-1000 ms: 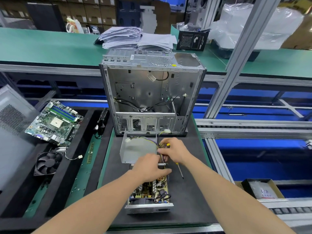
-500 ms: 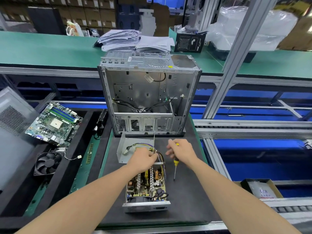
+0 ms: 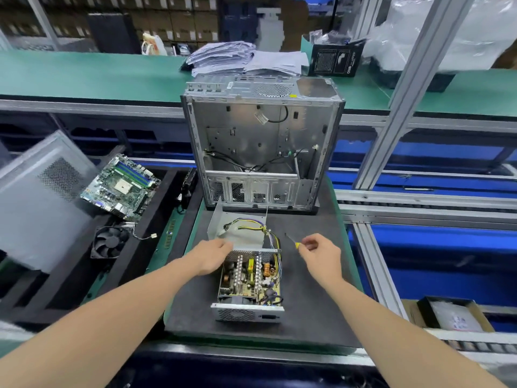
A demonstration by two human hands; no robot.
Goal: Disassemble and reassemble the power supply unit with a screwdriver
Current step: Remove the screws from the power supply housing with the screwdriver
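The power supply unit [image 3: 249, 287] lies open on a dark mat [image 3: 313, 298], its circuit board and coils exposed. Its bent metal cover [image 3: 237, 228] lies just behind it, with a bundle of coloured wires [image 3: 260, 228] draped across. My left hand [image 3: 212, 257] rests at the unit's far left corner, fingers touching the cover's near edge. To the right of the unit, my right hand [image 3: 319, 253] pinches a yellow-handled screwdriver [image 3: 292, 240], whose shaft points up and to the left above the mat.
An empty computer case [image 3: 263, 147] stands upright behind the mat. On the left lie a motherboard [image 3: 120, 186], a cooling fan [image 3: 110, 242] and a grey side panel [image 3: 36, 203]. A cardboard box [image 3: 453, 315] sits at the lower right.
My left hand slid off the unit's top to its far left corner, uncovering the board. My right hand moved right and turned the screwdriver so its shaft points up-left instead of down.
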